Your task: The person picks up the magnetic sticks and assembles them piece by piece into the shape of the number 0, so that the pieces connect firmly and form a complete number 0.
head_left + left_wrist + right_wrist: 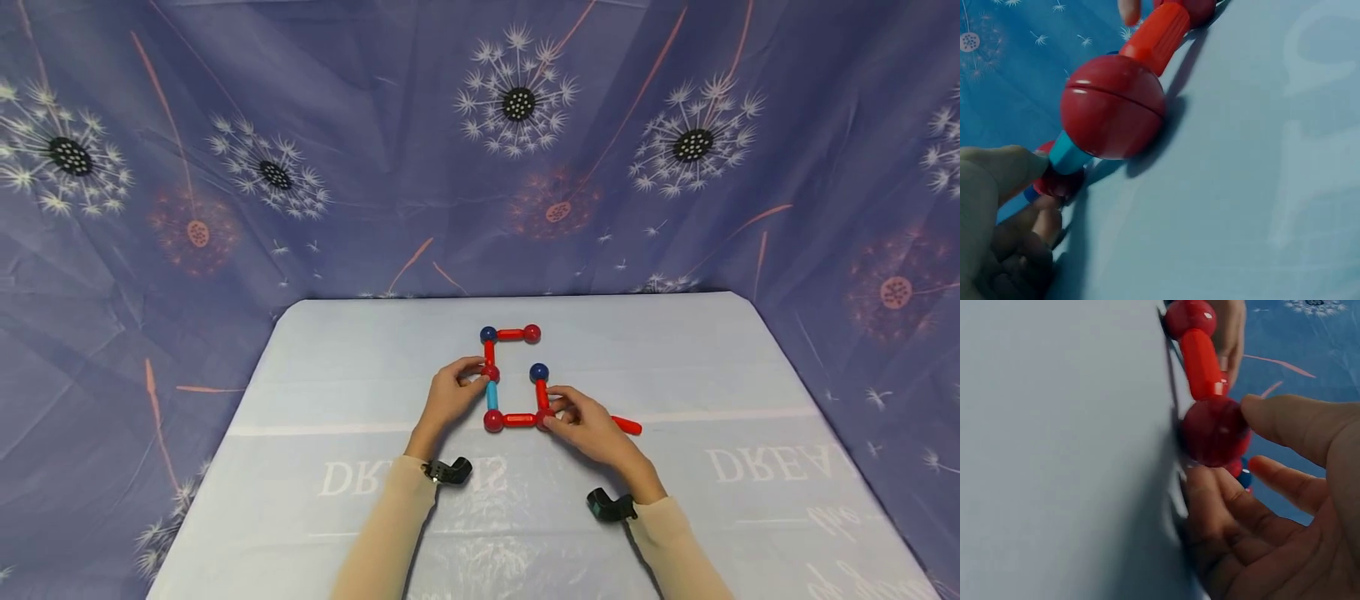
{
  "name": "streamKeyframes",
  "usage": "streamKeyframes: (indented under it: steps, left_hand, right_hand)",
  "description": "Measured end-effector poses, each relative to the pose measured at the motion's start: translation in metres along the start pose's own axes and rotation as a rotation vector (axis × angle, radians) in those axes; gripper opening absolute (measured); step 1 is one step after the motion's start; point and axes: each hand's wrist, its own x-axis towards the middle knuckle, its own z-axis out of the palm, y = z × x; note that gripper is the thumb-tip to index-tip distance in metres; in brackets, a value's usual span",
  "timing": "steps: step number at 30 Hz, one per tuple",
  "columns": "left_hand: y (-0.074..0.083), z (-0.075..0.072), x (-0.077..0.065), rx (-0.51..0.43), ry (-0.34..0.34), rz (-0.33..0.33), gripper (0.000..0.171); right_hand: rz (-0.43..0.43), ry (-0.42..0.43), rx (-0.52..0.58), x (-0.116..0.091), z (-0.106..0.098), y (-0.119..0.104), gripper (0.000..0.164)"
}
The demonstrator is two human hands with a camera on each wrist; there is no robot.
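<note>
On the white table lies a chain of balls and rods, open at its upper right. My left hand (452,392) pinches the red ball (491,374) midway up its left side, above a light blue rod (492,395). My right hand (588,425) holds the lower-right red ball (1213,432) between thumb and fingers. From that ball, one red rod (519,420) runs to the lower-left red ball (1113,106). Another red rod (542,393) leads up to a dark blue ball (539,372). At the top, a dark blue ball (488,334) joins a red rod (511,335) ending in a red ball (532,333).
A loose red rod (627,426) lies to the right of my right hand, partly hidden by it. The table (360,358) has a white covering with printed letters. Behind it hangs a purple-blue cloth (420,208) with dandelion prints.
</note>
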Motion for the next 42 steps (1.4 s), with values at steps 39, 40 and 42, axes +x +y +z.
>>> streamKeyframes:
  steps: [39, 40, 42]
  left_hand:
    - [-0.011, 0.004, 0.000, 0.041, 0.043, -0.009, 0.033]
    - [-0.011, 0.004, 0.000, 0.048, 0.042, -0.012, 0.033]
    - [-0.010, 0.003, -0.001, 0.063, 0.043, -0.019, 0.033]
  right_hand:
    - [-0.084, 0.111, -0.298, -0.027, -0.072, 0.047, 0.032]
    - [-0.085, 0.114, -0.296, -0.025, -0.071, 0.047, 0.033]
    - [-0.087, 0.121, -0.286, -0.020, -0.070, 0.045, 0.034]
